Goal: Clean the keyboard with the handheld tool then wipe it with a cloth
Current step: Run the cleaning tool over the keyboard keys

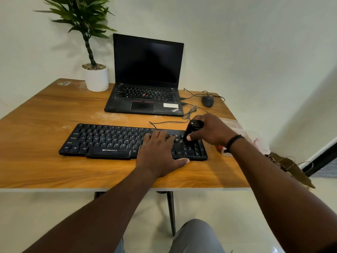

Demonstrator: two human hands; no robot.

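A black keyboard [109,141] lies across the front half of the wooden table [45,110]. My left hand [160,152] lies flat on its right part, fingers straight over the keys and thumb on the table at the front edge. My right hand [211,130] grips a black handheld tool [191,129], tilted, with its lower tip down on the keys near the keyboard's right end. A pale cloth [238,130] lies on the table behind my right wrist, partly hidden by it.
An open black laptop [145,84] stands behind the keyboard, with a white potted plant [96,77] to its left and a wired black mouse [207,100] to its right. Cables [189,112] trail between laptop and keyboard. A brown bag [291,168] sits beyond the table's right edge.
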